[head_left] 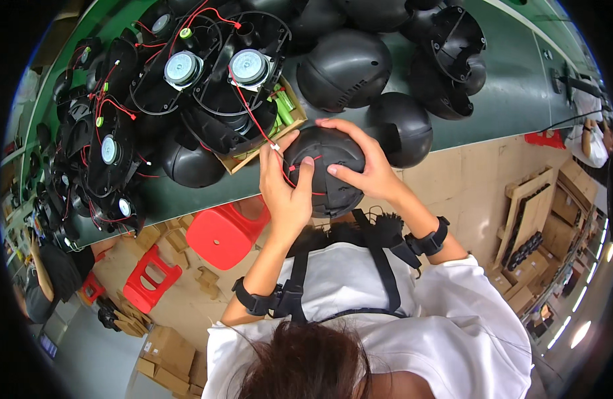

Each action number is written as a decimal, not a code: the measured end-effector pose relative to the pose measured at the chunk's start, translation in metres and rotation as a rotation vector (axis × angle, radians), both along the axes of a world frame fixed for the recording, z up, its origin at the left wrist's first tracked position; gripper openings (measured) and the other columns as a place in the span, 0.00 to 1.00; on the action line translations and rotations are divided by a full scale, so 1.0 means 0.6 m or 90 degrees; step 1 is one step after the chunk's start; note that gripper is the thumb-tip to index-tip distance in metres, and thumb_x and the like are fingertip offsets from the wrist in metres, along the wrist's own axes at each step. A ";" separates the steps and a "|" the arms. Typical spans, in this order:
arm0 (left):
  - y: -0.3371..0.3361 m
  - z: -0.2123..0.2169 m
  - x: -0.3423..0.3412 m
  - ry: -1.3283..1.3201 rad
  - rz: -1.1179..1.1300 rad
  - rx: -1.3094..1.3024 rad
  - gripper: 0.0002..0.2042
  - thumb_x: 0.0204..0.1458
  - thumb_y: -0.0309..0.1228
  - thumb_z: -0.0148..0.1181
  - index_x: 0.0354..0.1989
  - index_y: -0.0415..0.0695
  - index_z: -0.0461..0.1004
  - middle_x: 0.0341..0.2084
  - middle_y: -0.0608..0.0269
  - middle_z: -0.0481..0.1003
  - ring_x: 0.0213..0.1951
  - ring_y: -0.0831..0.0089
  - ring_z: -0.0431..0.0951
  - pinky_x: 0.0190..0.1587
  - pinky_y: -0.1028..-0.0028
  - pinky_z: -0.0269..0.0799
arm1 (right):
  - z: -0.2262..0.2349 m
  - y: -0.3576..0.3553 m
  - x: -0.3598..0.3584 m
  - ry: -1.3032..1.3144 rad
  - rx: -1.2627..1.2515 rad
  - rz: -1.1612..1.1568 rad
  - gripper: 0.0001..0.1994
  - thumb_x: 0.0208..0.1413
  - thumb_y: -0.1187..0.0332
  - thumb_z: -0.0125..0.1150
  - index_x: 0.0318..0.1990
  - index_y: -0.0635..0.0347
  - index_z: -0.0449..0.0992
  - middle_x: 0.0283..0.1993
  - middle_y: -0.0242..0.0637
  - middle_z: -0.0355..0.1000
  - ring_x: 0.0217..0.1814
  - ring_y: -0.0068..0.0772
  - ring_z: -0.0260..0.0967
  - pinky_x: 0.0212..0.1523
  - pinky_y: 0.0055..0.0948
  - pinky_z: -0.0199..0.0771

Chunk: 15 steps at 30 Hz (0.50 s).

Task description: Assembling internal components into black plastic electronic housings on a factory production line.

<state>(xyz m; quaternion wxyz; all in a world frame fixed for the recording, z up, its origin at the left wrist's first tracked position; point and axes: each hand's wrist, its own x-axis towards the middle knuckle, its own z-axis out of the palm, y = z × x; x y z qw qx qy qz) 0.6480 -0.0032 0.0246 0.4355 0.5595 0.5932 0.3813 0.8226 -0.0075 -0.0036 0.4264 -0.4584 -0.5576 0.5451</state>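
Note:
Between my two hands is a round black plastic shell (333, 149), held just off the near edge of the bench. My left hand (283, 179) grips its left side, thumb pressed on the top beside a thin red wire. Around the far right side curl the fingers of my right hand (366, 163), with its thumb lying on the shell's face. A red wire with a white connector (274, 147) runs by my left fingers toward an open shell with a silver speaker (250, 66). Just behind my left hand, a cardboard box (294, 122) holds green cylindrical batteries (284, 101).
Black domed shells (346, 70) crowd the green bench (512, 86). Open shells with speakers and red wires (110, 149) pile up at left. Below the bench stand red stools (226, 233) and cardboard boxes (166, 352). Another person (43, 286) is at far left.

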 end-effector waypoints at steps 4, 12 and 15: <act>-0.004 -0.006 -0.002 0.009 -0.020 0.012 0.18 0.51 0.27 0.58 0.51 0.38 0.71 0.44 0.52 0.69 0.48 0.57 0.71 0.53 0.67 0.64 | 0.011 0.009 0.004 -0.043 0.005 0.032 0.31 0.45 0.70 0.65 0.60 0.66 0.65 0.62 0.46 0.65 0.65 0.39 0.62 0.65 0.36 0.58; -0.011 0.000 0.002 0.000 -0.005 0.000 0.18 0.51 0.26 0.57 0.52 0.38 0.70 0.42 0.53 0.67 0.46 0.56 0.70 0.52 0.66 0.64 | 0.024 0.019 0.019 -0.107 0.016 0.073 0.32 0.44 0.70 0.66 0.60 0.67 0.66 0.62 0.46 0.66 0.65 0.43 0.63 0.65 0.37 0.59; -0.015 0.008 0.005 0.040 -0.028 -0.030 0.18 0.52 0.25 0.57 0.52 0.35 0.69 0.49 0.53 0.69 0.52 0.62 0.69 0.58 0.67 0.61 | 0.017 0.016 0.019 -0.087 0.021 0.052 0.32 0.43 0.70 0.66 0.60 0.66 0.66 0.62 0.47 0.66 0.65 0.43 0.63 0.65 0.37 0.59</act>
